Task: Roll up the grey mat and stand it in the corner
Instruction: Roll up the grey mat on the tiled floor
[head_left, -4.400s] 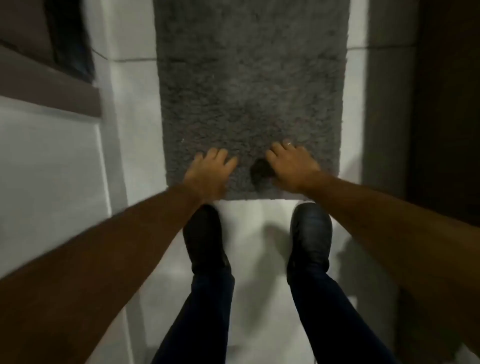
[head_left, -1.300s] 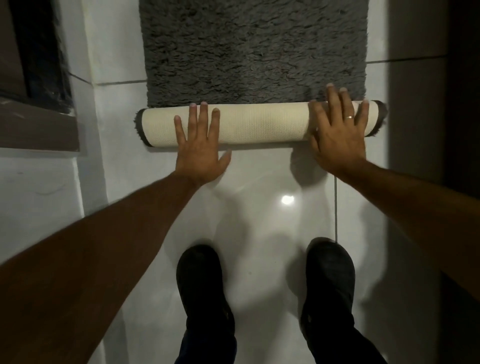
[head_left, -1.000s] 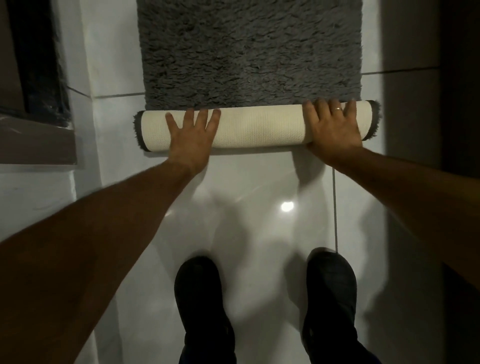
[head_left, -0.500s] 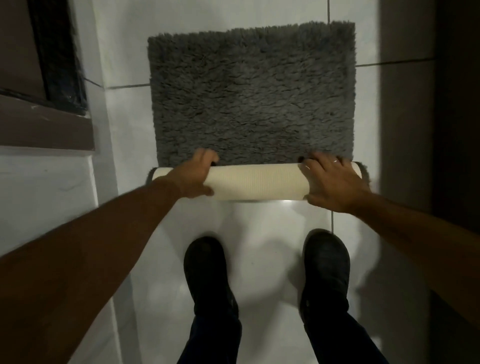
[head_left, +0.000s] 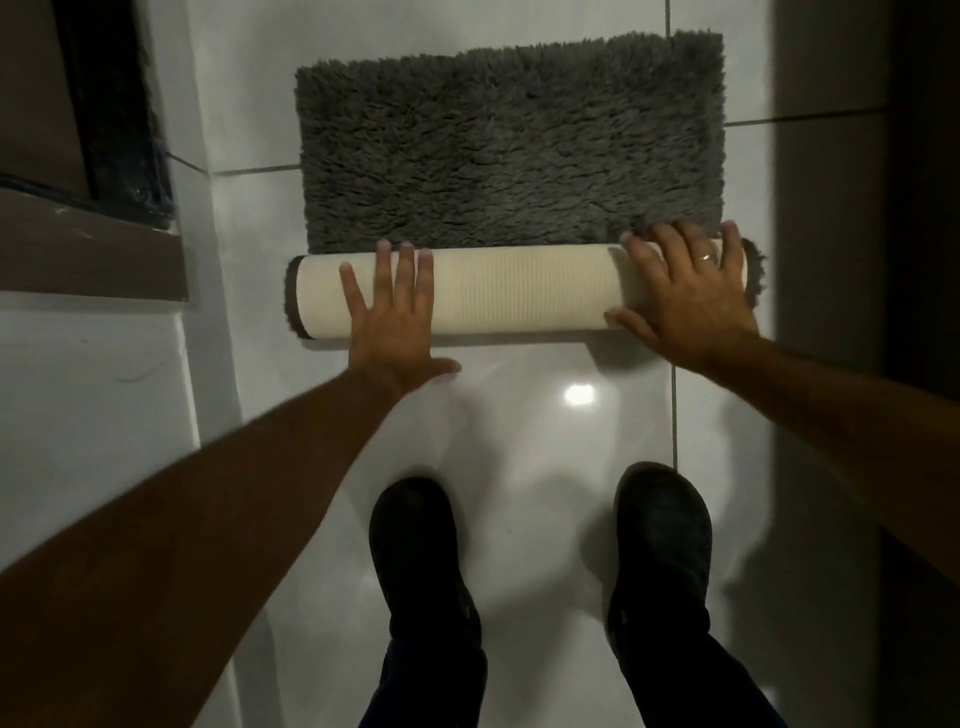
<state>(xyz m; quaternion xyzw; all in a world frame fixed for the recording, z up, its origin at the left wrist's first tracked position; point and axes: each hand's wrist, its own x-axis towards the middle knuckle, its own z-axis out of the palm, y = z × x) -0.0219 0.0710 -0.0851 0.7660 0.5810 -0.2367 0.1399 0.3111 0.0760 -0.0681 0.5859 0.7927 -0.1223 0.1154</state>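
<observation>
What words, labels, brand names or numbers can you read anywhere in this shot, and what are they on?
None can be read.
The grey mat and the cream backing of its rolled part show only texture, no tag or print.
The black shoes show no logo.
The ring on the right hand is too small to show any engraving.
The white floor tiles are unmarked.

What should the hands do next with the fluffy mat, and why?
Probably push the roll forward again: both the left hand and right hand lie flat on it, and much of the grey mat still lies unrolled on the floor.
</observation>
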